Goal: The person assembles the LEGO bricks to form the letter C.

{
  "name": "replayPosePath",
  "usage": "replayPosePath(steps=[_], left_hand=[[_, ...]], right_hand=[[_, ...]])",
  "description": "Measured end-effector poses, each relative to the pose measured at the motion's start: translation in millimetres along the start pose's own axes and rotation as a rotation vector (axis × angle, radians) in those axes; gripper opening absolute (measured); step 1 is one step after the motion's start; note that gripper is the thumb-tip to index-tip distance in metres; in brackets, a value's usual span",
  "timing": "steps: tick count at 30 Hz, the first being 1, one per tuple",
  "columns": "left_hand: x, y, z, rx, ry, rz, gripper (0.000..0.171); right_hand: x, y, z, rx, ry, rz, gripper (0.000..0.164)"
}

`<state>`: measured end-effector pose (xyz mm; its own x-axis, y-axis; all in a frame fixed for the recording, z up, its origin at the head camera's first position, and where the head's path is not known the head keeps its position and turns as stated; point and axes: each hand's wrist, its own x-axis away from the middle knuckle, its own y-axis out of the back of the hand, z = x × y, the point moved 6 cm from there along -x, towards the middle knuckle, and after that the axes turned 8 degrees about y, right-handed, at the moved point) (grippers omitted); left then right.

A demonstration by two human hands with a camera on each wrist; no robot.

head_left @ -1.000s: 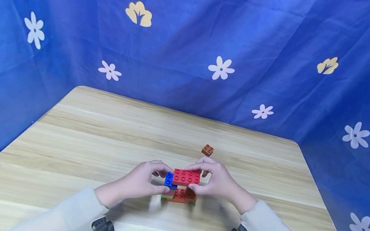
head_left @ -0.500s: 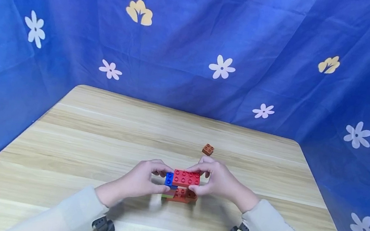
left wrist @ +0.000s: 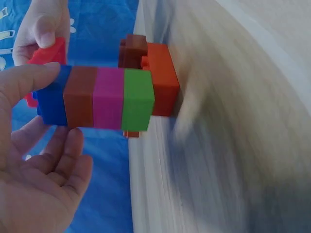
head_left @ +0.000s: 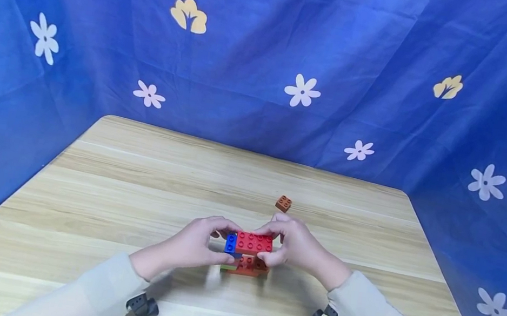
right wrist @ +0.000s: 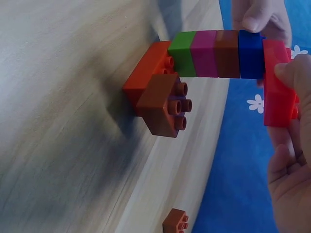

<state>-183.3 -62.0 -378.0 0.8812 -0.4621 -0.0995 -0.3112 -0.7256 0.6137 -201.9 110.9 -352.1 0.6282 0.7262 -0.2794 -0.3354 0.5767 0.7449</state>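
A column of toy building blocks stands at the left end of an orange base block. From the bottom it runs green, magenta, brown and blue. My left hand pinches the column near the top, thumb on the blue block. A long red block lies on the blue one, leaving two blue studs uncovered, and overhangs to the right. My right hand grips its free end between thumb and fingers. Below the overhang, a dark brown block sits on the base's right end.
A loose brown four-stud block lies on the wooden table, beyond my right hand. Blue patterned cloth hangs behind the table and along both sides.
My left fingertips have shifted slightly right toward the red block's corner. The right hand and the blocks look almost the same.
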Motion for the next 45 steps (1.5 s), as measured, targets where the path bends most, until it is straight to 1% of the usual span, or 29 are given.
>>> replayPosePath(steps=[3, 6, 11, 14, 19, 23, 29, 32, 36, 41, 43, 45], left_hand=[[-1.2, -0.5, -4.1, 0.048, -0.018, -0.037, 0.050], [-1.8, -1.5, -5.9, 0.087, -0.035, -0.088, 0.045], [0.2, -2.7, -2.7, 0.120, -0.040, -0.176, 0.036], [1.2, -4.3, -0.6, 0.161, -0.042, -0.207, 0.033], [1.3, -7.0, 0.7, 0.205, -0.074, -0.229, 0.031], [1.7, -7.5, 2.2, 0.224, -0.075, -0.230, 0.031], [2.6, -7.7, 3.1, 0.219, -0.070, -0.226, 0.031], [3.1, -7.7, 4.3, 0.215, -0.066, -0.233, 0.031], [3.8, -7.5, 3.9, 0.219, -0.059, -0.237, 0.032], [3.2, -8.8, 3.5, 0.226, -0.052, -0.235, 0.034], [3.2, -9.0, 4.3, 0.232, -0.045, -0.233, 0.034], [3.3, -8.8, 5.3, 0.241, -0.039, -0.231, 0.034]], right_hand=[[0, 0, 0, 0.000, 0.000, -0.006, 0.039], [-1, 0, 0, -0.003, 0.006, -0.011, 0.039], [-1, 1, 1, 0.000, 0.013, -0.007, 0.037], [-1, 1, 1, 0.015, 0.019, -0.007, 0.037], [1, 2, 2, 0.028, 0.021, -0.009, 0.038], [2, 0, 2, 0.037, 0.025, -0.008, 0.039], [7, -1, 4, 0.054, 0.103, -0.029, 0.040], [10, -1, 2, 0.008, 0.121, -0.050, 0.042], [18, 1, -7, -0.080, 0.070, -0.088, 0.048], [28, 4, -27, -0.203, -0.004, -0.142, 0.053], [30, 5, -37, -0.226, -0.039, -0.158, 0.052], [32, 6, -49, -0.226, -0.079, -0.176, 0.051]])
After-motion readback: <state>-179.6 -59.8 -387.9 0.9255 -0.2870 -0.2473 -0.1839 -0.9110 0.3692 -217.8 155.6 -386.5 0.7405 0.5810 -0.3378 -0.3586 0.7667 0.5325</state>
